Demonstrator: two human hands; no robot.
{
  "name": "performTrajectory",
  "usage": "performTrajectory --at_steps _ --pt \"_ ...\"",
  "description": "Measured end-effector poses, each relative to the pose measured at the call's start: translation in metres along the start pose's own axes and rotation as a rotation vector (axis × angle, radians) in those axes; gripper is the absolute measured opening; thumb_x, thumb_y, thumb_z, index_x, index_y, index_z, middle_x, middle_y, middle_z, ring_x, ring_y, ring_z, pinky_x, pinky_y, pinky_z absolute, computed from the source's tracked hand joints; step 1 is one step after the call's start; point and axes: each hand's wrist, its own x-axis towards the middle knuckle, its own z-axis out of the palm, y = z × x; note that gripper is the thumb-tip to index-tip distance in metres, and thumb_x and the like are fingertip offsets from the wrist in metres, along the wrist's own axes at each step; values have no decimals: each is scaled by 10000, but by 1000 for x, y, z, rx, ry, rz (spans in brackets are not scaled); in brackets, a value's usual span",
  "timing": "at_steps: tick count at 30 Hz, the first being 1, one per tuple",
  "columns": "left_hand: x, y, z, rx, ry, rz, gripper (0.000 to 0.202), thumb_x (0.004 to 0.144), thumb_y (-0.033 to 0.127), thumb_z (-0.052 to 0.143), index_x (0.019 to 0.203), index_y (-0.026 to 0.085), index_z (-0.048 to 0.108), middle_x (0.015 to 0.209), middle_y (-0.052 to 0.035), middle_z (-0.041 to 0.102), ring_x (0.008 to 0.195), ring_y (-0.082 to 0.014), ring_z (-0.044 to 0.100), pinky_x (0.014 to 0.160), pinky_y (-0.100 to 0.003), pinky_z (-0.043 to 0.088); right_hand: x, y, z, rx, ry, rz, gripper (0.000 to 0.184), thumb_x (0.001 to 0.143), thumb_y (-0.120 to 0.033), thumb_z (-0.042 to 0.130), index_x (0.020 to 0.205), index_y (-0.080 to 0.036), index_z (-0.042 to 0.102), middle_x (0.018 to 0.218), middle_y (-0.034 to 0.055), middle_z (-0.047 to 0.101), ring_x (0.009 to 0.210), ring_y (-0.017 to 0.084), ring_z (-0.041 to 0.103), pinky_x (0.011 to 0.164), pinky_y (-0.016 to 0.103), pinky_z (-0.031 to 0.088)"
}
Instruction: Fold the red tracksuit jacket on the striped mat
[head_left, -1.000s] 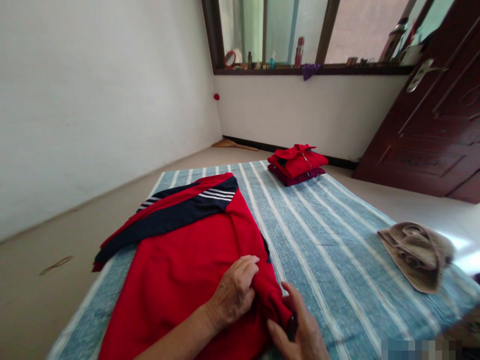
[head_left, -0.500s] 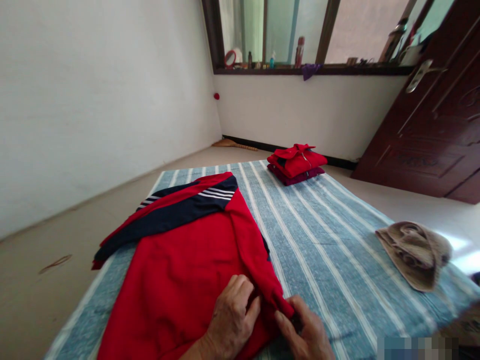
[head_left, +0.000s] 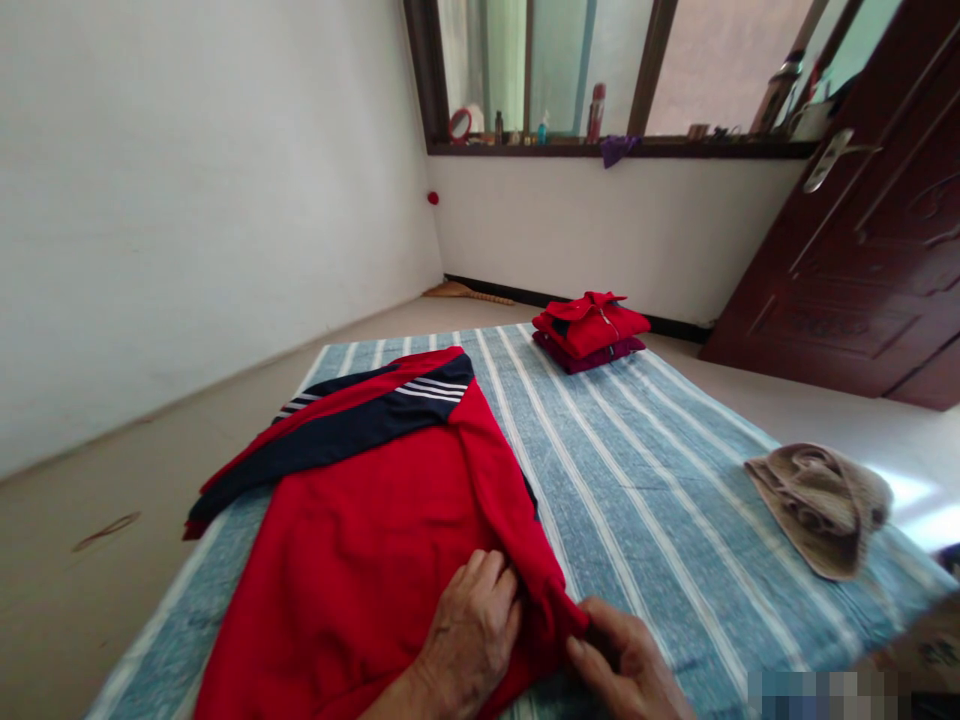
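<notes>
Left hand (head_left: pixel 469 640) curled over a fold of the red sleeve (head_left: pixel 510 530), fingers bent and pressing into the cloth: a firm hold on the fabric, though not a hard clench by the look of it. Right hand (head_left: pixel 622 665) sits at the cuff end (head_left: pixel 571 612), thumb and fingers close around it. Whether they truly pinch the cuff I cannot tell, since that spot is in shadow.

Sleeve belongs to a red track top (head_left: pixel 352 570) lying flat, its bulk at about 10 o'clock from my hands, with a navy shoulder panel (head_left: pixel 375 430) with white stripes across its far part. It rests on a blue-and-white striped cloth (head_left: pixel 645 500).

Handling, as I judge it: light, limp knit, no stiffness at all — it should slump wherever it goes unsupported. Best purchase is at the cuff and along the folded edge, where the cloth doubles up, not on the flat middle.

Around me: folded red garment (head_left: pixel 589 325) on a maroon one (head_left: pixel 589 355) at 12 o'clock, at the far end of the striped cloth; crumpled brown towel (head_left: pixel 817 510) at 2 o'clock; dark wooden door (head_left: pixel 832 270) at 1 o'clock.
</notes>
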Motion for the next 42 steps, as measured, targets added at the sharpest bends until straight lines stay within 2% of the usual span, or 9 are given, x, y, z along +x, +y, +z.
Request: performTrajectory --at_steps 3,9,16,20,25,30,35,38,42 --pt "3 1 -3 6 -4 -7 154 829 94 457 855 189 575 867 -47 557 788 -202 491 710 -350 482 0 -4 -5 -12 -35 -33 79 746 -202 489 807 -183 535 700 -25 516 648 110 465 597 208 375" --pt "4 2 -4 17 -22 -11 149 820 92 469 857 185 580 864 -47 552 785 -198 486 707 -344 478 2 9 2 -225 110 -122 238 706 -121 443 910 -195 542 723 -24 573 621 109 515 597 206 418" --pt "4 2 -6 -7 -62 -24 166 844 105 447 906 191 574 903 -45 552 817 -195 487 742 -346 483 5 26 13 -477 288 -369 641 679 -49 407 1302 -201 385 957 49 674 745 162 653 666 245 524" --pt "4 2 -5 -6 -81 -30 163 852 107 439 889 187 576 905 -53 555 819 -203 485 738 -359 484 9 22 14 -678 343 -550 646 708 -34 399 1333 -196 396 939 78 662 801 210 657 661 292 541" --pt "3 3 -4 -1 -79 -48 168 877 140 418 894 188 578 922 -55 554 832 -200 485 746 -356 474 16 19 17 -825 434 -630 489 815 -30 355 1273 -169 453 727 42 614 624 184 587 570 289 470" --pt "5 6 -5 10 -123 -110 156 864 159 440 897 187 590 934 -71 566 865 -236 498 758 -410 480 15 13 18 -836 454 -670 278 862 -40 367 955 -189 582 635 19 566 579 155 533 572 269 390" --pt "2 7 3 24 -81 -151 251 844 164 436 1021 187 613 1000 -106 607 913 -254 539 801 -424 483 14 -1 20 -798 397 -676 225 880 -88 369 781 -195 540 598 15 538 555 142 502 546 266 340" --pt "-3 3 10 -48 -49 -182 410 785 154 471 1184 182 561 1182 -129 588 1071 -268 531 941 -430 436 18 -10 25 -802 392 -818 216 847 -72 375 720 -203 491 540 -12 479 485 131 438 485 274 287" --pt "-11 -3 19 -224 -32 -250 460 780 198 468 1234 210 541 1270 -101 568 1160 -260 508 1026 -409 386 26 -20 34 -813 374 -917 217 817 -67 392 657 -203 447 547 -10 472 486 128 419 473 279 279"
